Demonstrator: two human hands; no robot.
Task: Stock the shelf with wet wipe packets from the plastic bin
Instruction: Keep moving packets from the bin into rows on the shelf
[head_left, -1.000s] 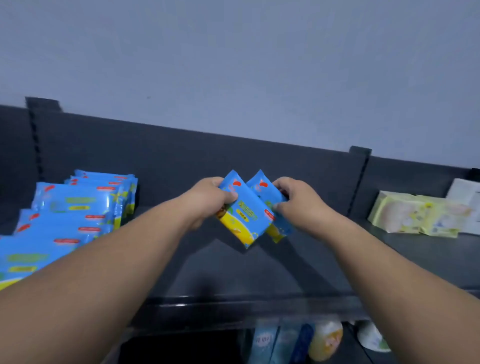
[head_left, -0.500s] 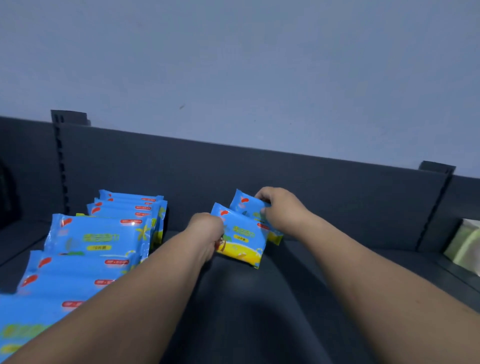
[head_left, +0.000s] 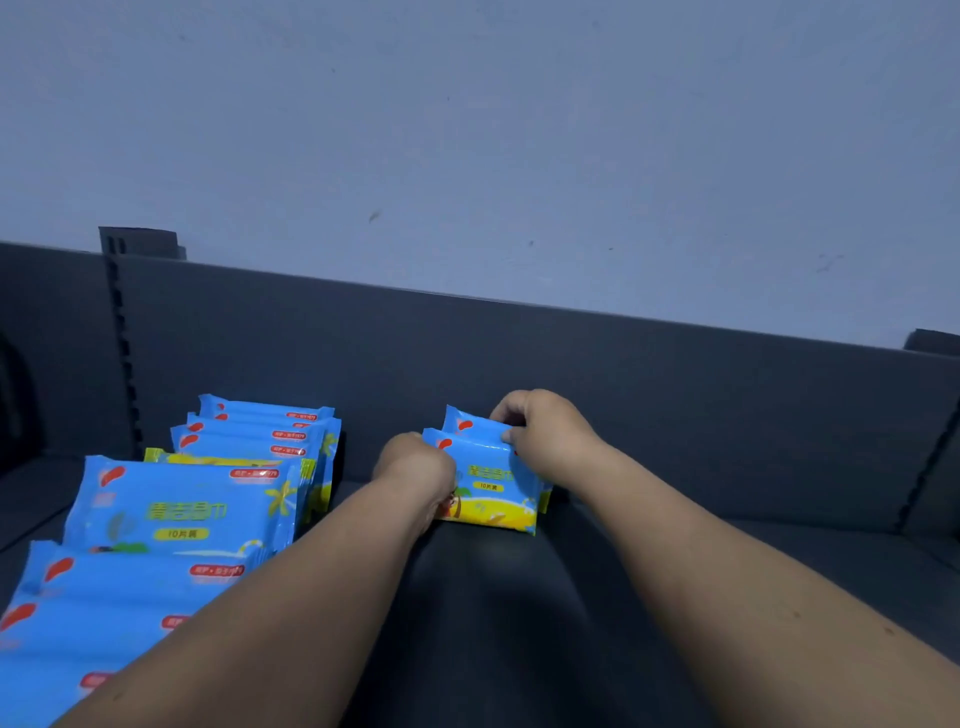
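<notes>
Blue packets (head_left: 176, 514) are lying overlapped in a row at eight o'clock, running back toward ten o'clock on the dark shelf (head_left: 519, 623). Further in, just below centre, the left hand (head_left: 415, 467) is gripping the left end of a front packet (head_left: 493, 483), its fingers curled round the edge. The right hand (head_left: 545, 436) is pinching the top right corner of a rear packet (head_left: 465, 422), which is standing touching behind the front one. Both packets are resting their lower edges on the shelf, apart from the row. Beyond, at twelve o'clock, a dark back panel (head_left: 519, 364) is standing below a pale wall (head_left: 467, 130).
</notes>
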